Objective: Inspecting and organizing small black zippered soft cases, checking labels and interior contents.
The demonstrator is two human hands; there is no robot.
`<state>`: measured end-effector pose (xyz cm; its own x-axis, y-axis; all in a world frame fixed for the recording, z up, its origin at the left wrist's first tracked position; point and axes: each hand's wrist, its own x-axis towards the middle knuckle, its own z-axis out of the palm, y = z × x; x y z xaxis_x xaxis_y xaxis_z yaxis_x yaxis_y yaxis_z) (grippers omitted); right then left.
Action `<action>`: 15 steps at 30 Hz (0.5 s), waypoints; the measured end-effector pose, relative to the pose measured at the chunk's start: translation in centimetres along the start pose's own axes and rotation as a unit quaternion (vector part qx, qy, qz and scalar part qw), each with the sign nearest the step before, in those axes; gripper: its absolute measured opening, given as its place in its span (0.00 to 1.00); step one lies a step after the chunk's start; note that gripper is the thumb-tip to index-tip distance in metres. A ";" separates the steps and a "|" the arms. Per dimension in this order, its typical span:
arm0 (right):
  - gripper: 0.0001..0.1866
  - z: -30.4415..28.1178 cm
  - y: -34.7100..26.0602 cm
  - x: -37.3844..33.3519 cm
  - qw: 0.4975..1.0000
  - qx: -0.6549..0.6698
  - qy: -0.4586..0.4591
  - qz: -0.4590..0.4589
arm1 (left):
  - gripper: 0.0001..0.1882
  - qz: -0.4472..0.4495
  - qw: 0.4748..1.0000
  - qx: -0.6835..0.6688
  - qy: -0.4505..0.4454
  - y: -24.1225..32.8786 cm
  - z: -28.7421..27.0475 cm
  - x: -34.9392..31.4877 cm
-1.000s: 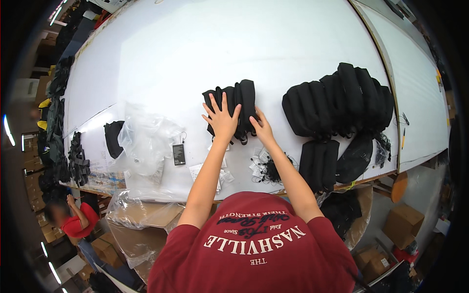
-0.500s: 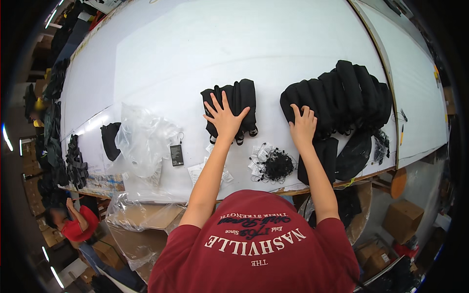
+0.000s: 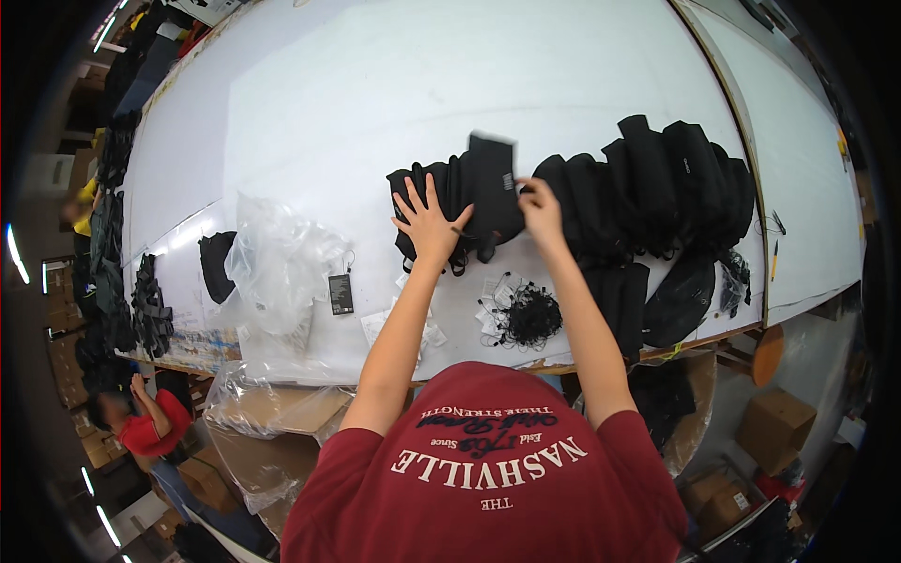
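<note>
My left hand lies with fingers spread on a short row of black fabric pouches, which stand side by side on the white table. Just to its right, my right hand pinches the right edge of a single black pouch with a small light print on it. That pouch is slightly blurred and leans at the right end of the short row. Farther right is a longer row of similar black pouches. Below my hands sit a tangle of thin black cords and some white paper tags.
A clear plastic bag lies on the left beside a black hang tag and a black cloth piece. A yellow pen is at the far right. Another person in red is at the lower left.
My right hand has moved left from the longer row, bringing one black pouch to the right end of the short row. My left hand has stayed in place.
</note>
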<state>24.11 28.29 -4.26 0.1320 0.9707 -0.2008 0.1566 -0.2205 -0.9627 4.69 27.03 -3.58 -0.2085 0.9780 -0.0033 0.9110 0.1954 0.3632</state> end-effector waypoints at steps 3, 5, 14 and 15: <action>0.16 2.4 2.7 -0.5 0.984 -0.173 0.033 -0.029 | 0.53 0.002 0.999 0.037 -0.025 -0.5 0.0 0.3; 0.19 3.1 2.8 -1.0 0.987 -0.156 0.037 -0.030 | 0.53 -0.002 1.000 0.009 -0.012 -0.1 0.0 -0.1; 0.50 4.6 2.3 -3.7 0.978 -0.194 0.021 -0.070 | 0.53 -0.009 0.999 -0.032 0.017 -0.3 -0.7 -0.1; 0.49 4.6 2.4 -3.8 0.972 -0.226 0.023 -0.066 | 0.53 -0.013 0.998 -0.057 0.025 -0.4 -0.9 0.1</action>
<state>19.48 24.52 -6.64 0.1239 0.9903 -0.0623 0.5884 -0.1239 -0.7990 4.00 27.00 -2.84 -0.2523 0.9672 0.0309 0.8591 0.2092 0.4670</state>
